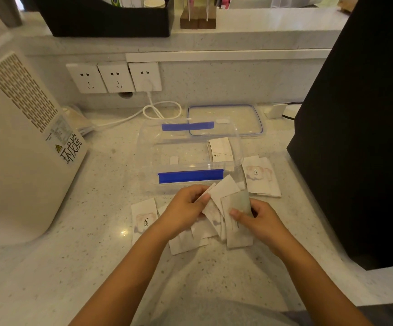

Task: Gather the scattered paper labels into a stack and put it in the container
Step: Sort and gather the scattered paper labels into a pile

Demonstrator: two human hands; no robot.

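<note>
While both hands, left hand (pixel 186 205) and right hand (pixel 256 220), pinch a loose fan of labels (pixel 223 196) just before the open container (pixel 190 149), any slack grip could spill them back among strays (pixel 262 176) on the table (pixel 96 255).

hands (pixel 186 209): 2; container (pixel 148 147): 1; lid (pixel 224 120): 1; wall sockets (pixel 116 77): 3
</note>
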